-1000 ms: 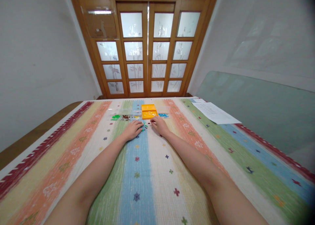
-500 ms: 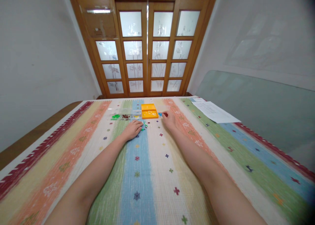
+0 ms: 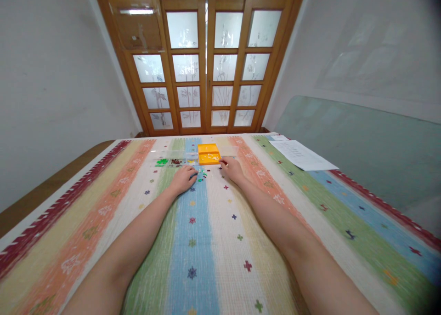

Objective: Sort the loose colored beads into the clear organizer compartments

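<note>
The left hand [image 3: 183, 179] lies palm down on the striped cloth [image 3: 193, 241] that covers the worktop. Its fingers rest loosely together and grip nothing that shows. The loose coloured pieces [image 3: 203, 173] lie scattered just off its fingertips, in the gap between the two hands. The right hand [image 3: 233, 170] reaches to the near right corner of the orange tray [image 3: 208, 154]. Its fingers seem drawn together as if pinching, but they are too small here to tell whether they hold a piece. Just beyond the left fingertips a clear divided box [image 3: 172, 161] holds green and dark red pieces in separate compartments. A sheet of paper [image 3: 299, 155] lies well off to the right of the right fingers. To sort well, I judge it best to pick up one piece at a time with the fingertips, and to keep the left hand flat so the cloth does not shift and scatter the rest. Each piece should be let go low over its compartment, since such small bits bounce easily.
</note>
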`<control>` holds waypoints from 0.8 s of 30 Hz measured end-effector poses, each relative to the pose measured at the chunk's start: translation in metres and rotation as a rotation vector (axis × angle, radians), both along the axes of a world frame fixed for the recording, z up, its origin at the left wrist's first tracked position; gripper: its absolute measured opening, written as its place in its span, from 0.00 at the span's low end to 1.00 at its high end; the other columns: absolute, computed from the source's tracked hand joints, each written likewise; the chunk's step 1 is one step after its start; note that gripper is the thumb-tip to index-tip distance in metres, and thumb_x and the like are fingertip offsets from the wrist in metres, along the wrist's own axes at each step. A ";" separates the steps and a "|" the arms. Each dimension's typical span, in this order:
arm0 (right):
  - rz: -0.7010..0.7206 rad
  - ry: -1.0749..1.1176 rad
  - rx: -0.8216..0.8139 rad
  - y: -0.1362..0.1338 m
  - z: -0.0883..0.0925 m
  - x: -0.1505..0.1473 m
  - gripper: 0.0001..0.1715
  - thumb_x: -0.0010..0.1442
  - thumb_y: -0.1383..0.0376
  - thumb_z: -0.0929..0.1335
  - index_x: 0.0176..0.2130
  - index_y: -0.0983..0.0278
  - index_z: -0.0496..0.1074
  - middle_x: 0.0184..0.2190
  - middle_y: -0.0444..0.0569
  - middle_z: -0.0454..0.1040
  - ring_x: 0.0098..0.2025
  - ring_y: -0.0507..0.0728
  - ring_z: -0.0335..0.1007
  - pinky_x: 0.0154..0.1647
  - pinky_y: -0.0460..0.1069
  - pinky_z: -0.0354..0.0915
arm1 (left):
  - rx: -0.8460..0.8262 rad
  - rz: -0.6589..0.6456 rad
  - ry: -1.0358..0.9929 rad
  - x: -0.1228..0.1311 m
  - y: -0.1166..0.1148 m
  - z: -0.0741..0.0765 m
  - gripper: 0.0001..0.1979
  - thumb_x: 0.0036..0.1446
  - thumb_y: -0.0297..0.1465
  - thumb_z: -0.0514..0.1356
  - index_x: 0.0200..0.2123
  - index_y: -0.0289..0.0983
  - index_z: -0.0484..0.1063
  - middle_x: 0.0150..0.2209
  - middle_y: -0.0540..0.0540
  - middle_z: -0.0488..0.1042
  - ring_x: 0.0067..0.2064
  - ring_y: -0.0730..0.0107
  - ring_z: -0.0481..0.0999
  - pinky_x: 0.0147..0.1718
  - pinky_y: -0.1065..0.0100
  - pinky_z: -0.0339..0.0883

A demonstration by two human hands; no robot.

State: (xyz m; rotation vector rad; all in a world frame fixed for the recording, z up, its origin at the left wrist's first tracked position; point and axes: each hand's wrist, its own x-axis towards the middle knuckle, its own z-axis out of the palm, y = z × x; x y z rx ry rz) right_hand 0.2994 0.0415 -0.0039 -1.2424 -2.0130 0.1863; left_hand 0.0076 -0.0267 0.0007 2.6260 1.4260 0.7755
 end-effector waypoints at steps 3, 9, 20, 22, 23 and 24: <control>0.215 -0.153 -0.053 -0.013 0.004 -0.015 0.11 0.63 0.68 0.67 0.39 0.62 0.80 0.39 0.50 0.80 0.42 0.58 0.73 0.46 0.50 0.64 | 0.007 0.059 -0.011 -0.001 0.001 0.000 0.13 0.66 0.34 0.58 0.48 0.41 0.81 0.48 0.41 0.77 0.53 0.53 0.72 0.58 0.53 0.66; 0.366 -0.256 -0.052 -0.027 0.011 -0.020 0.08 0.57 0.72 0.69 0.36 0.62 0.76 0.39 0.48 0.78 0.42 0.57 0.70 0.45 0.49 0.63 | -0.025 0.185 -0.094 -0.006 0.007 -0.005 0.13 0.66 0.34 0.56 0.42 0.39 0.82 0.42 0.42 0.80 0.47 0.55 0.75 0.51 0.55 0.69; 0.314 -0.266 -0.022 -0.022 0.000 -0.029 0.03 0.65 0.67 0.69 0.38 0.62 0.76 0.39 0.50 0.77 0.44 0.58 0.70 0.48 0.51 0.64 | -0.134 0.122 -0.240 -0.015 0.018 -0.015 0.14 0.60 0.27 0.57 0.40 0.40 0.83 0.44 0.45 0.83 0.47 0.59 0.79 0.52 0.57 0.72; 0.307 -0.275 -0.010 -0.021 -0.001 -0.030 0.04 0.65 0.67 0.69 0.38 0.62 0.76 0.40 0.50 0.77 0.44 0.58 0.70 0.47 0.51 0.63 | -0.182 0.089 -0.278 -0.017 0.018 -0.016 0.15 0.58 0.26 0.57 0.41 0.40 0.83 0.44 0.46 0.83 0.47 0.60 0.79 0.51 0.59 0.72; 0.306 -0.283 -0.004 -0.020 -0.001 -0.030 0.04 0.65 0.67 0.69 0.38 0.62 0.76 0.40 0.51 0.77 0.44 0.58 0.70 0.47 0.51 0.63 | -0.194 0.073 -0.281 -0.017 0.018 -0.015 0.15 0.57 0.26 0.57 0.42 0.40 0.83 0.44 0.46 0.83 0.45 0.61 0.79 0.50 0.59 0.72; 0.306 -0.291 -0.006 -0.020 0.000 -0.030 0.04 0.66 0.66 0.69 0.39 0.62 0.76 0.40 0.51 0.78 0.45 0.59 0.71 0.47 0.50 0.63 | -0.196 0.056 -0.275 -0.017 0.017 -0.014 0.15 0.56 0.26 0.58 0.42 0.39 0.83 0.43 0.46 0.82 0.44 0.61 0.79 0.49 0.60 0.72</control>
